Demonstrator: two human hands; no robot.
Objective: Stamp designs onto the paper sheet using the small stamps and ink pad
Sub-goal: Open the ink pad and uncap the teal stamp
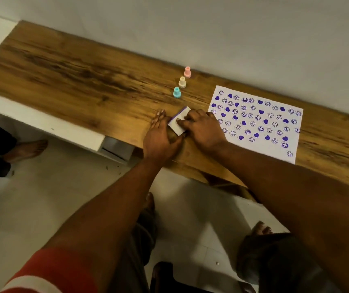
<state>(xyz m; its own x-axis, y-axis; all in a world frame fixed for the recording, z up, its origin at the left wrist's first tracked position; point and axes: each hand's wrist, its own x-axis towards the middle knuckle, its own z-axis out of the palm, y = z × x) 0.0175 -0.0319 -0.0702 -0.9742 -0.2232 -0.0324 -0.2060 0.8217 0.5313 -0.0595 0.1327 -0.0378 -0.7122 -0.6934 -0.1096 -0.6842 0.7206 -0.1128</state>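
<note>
A small white ink pad (176, 124) with a purple edge lies on the wooden table (84, 85) between my hands. My left hand (159, 138) lies along its left side, fingers straight against it. On its lid rest the curled fingertips of my right hand (203, 129). To the right lies the white paper sheet (256, 123), covered with several purple smiley and heart prints. Three small stamps stand in a row beyond the pad: teal (177, 92), cream (182, 82) and pink (187, 72).
The table runs along a grey wall (232, 28). A white shelf (42, 121) sits below the table's left front edge. Another person's bare foot (26, 150) is on the floor at left. My own feet show below.
</note>
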